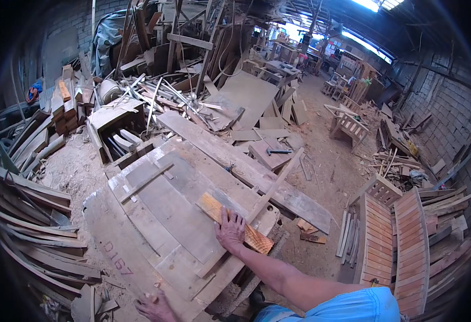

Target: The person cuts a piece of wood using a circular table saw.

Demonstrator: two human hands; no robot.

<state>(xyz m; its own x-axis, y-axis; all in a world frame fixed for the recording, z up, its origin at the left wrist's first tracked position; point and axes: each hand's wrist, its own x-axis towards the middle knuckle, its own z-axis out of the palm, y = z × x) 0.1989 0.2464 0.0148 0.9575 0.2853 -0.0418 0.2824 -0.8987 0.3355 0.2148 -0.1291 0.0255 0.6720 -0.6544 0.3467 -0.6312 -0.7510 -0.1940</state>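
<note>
My right hand [231, 232] lies over an orange-brown wood block [212, 206], its fingers wrapped across the middle. The block's far end and its near end [258, 241] stick out on either side of the hand. It sits at the right side of a dusty wooden worktable [106, 228], next to a flat grey-brown panel [179, 201]. At the lower left, my left hand [156, 308] rests at the table's near edge with its fingers apart; the picture's rim cuts off part of it. A thin wood strip [147, 183] lies across the panel's far end.
A hammer [278, 151] lies on boards beyond the table. A long plank [235, 161] runs along the table's far right side. Curved wood pieces [42, 236] are stacked at left, sawdust [74, 169] near them. Slatted wooden furniture [394, 236] stands at right; scrap wood [176, 102] is heaped behind.
</note>
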